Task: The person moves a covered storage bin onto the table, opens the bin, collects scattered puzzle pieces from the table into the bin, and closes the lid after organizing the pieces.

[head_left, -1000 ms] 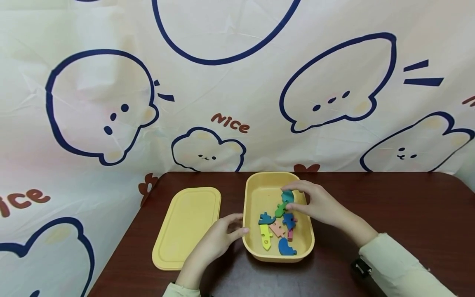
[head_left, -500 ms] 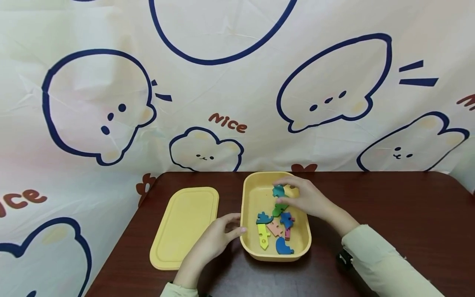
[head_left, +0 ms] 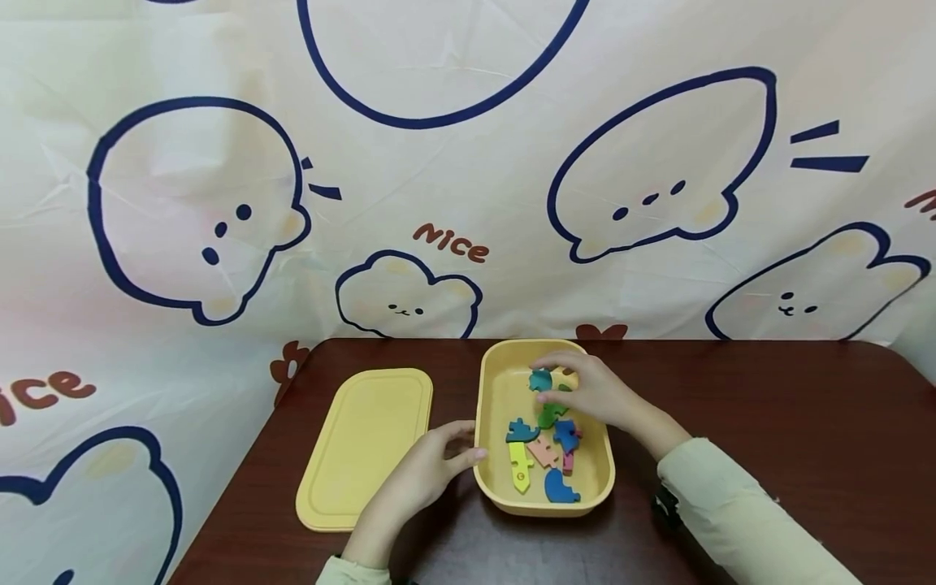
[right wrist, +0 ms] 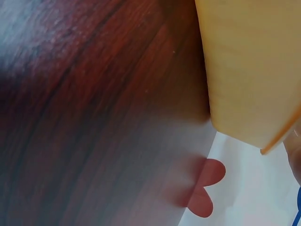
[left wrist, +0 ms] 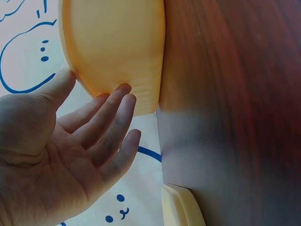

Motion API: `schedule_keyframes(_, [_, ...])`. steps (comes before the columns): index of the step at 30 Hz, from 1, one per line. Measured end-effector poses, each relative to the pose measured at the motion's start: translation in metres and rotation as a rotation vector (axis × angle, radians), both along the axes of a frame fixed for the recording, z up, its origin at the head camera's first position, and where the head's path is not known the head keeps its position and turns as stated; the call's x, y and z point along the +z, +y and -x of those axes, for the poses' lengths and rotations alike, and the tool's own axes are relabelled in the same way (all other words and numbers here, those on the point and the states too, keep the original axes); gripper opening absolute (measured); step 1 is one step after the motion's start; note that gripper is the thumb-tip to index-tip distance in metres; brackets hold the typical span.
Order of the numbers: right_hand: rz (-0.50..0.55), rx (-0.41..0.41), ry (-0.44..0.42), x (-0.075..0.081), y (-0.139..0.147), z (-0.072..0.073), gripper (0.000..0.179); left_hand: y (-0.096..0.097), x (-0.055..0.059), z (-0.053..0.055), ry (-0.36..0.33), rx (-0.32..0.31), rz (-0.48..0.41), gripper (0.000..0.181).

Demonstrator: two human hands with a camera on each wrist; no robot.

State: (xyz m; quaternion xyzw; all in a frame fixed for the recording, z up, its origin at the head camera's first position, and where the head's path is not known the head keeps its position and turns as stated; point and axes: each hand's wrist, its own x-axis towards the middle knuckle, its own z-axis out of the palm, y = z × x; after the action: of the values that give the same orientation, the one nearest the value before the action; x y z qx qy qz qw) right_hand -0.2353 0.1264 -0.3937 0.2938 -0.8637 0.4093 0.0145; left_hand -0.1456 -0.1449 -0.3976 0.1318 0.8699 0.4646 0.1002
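A yellow box [head_left: 604,481] holds several colourful puzzle pieces. My right hand [head_left: 595,392] reaches over its right side and pinches a teal puzzle piece [head_left: 540,380] between thumb and fingers. Green pieces [head_left: 550,417] lie just below that hand, partly covered. Farther down are a blue piece [head_left: 560,487], a yellow pointed piece [head_left: 520,467] and a pink piece [head_left: 543,451]. At the left side, my left hand [head_left: 431,465] holds the box with its thumb at the rim and fingertips against the outer wall [left wrist: 113,52]. The right wrist view barely catches the right hand.
The yellow lid [head_left: 366,447] lies flat on the dark brown table [head_left: 768,406], left of the box. Behind the table's back edge hangs a white cloth [head_left: 512,179] with cartoon drawings.
My right hand has moved left inside the box together with the teal piece, uncovering a yellow piece at its right. The left hand has stayed at the box's left side.
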Motion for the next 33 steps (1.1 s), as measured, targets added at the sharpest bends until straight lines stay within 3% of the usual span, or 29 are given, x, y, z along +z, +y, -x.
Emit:
schedule_keyframes(16, [-0.069,-0.011,-0.103,-0.003,-0.011,0.001,0.047,0.0,-0.001,-0.001,0.011,-0.007,-0.006,0.044])
schedule_keyframes(33, [-0.05,-0.001,-0.074,-0.005,-0.011,0.002,0.046,-0.001,0.0,0.0,0.019,-0.012,0.001,0.043])
